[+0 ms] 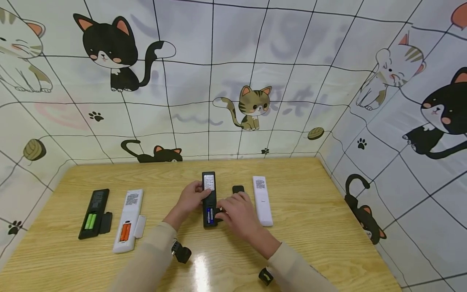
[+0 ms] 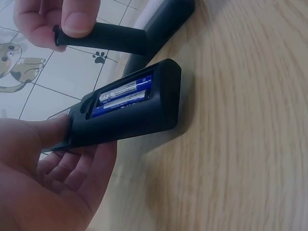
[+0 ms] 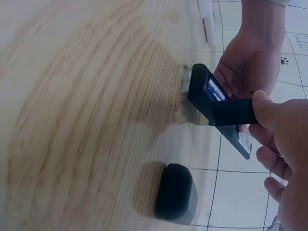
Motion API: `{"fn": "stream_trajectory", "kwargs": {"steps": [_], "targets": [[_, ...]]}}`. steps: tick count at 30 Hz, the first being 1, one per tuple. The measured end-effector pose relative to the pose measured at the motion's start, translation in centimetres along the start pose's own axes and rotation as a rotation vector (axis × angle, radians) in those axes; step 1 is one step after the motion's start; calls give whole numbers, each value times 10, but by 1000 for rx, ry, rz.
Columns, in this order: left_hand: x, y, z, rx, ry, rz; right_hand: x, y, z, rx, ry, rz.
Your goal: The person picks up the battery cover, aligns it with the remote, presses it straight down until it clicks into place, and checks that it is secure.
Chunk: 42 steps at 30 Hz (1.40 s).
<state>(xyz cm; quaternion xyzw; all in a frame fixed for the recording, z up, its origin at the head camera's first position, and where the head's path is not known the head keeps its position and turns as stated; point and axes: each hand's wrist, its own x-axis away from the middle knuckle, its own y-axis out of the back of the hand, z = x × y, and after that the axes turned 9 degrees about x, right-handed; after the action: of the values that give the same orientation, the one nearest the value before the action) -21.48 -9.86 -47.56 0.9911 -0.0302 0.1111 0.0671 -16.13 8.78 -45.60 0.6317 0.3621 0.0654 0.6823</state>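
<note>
My left hand (image 1: 189,198) grips a black remote control (image 1: 209,198) by its labelled half, thumb on its back and fingers around the side. The back faces up, and the uncovered battery compartment holds two blue batteries (image 2: 122,96) side by side. Between thumb and fingers, my right hand (image 1: 238,215) pinches the black battery cover (image 2: 115,37), apart from the compartment in the left wrist view. In the right wrist view the cover (image 3: 233,112) overlaps the remote's edge. Behind my right hand another black remote (image 1: 238,189) lies on the table, mostly hidden.
To the left lie a black remote (image 1: 97,199) with green batteries and a white remote (image 1: 132,207) with orange ones, each beside its detached cover. A closed white remote (image 1: 262,200) lies at right. Cat-print sheets (image 1: 189,89) rise behind the wooden table (image 1: 310,243) and at its sides.
</note>
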Motion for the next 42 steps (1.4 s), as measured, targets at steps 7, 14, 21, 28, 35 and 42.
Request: {"fn": "stream_trajectory", "kwargs": {"steps": [7,14,21,28,35,42], "targets": [[1,-8,1,37,8,6,3,0,-6,17,-12,-40],[1,-12,4,56,-9,-13,3,-1,-9,12,-15,-55],[1,-14,5,69,-27,-16,2,-3,-9,-13,-30,-42],[2,-17,3,42,-53,-21,-1,-4,-6,-39,-51,-16],[1,-19,5,45,-69,-23,-4,-8,-3,-22,-45,9],[1,-20,6,49,-84,-21,-5,-10,-2,-25,-51,19]]}}
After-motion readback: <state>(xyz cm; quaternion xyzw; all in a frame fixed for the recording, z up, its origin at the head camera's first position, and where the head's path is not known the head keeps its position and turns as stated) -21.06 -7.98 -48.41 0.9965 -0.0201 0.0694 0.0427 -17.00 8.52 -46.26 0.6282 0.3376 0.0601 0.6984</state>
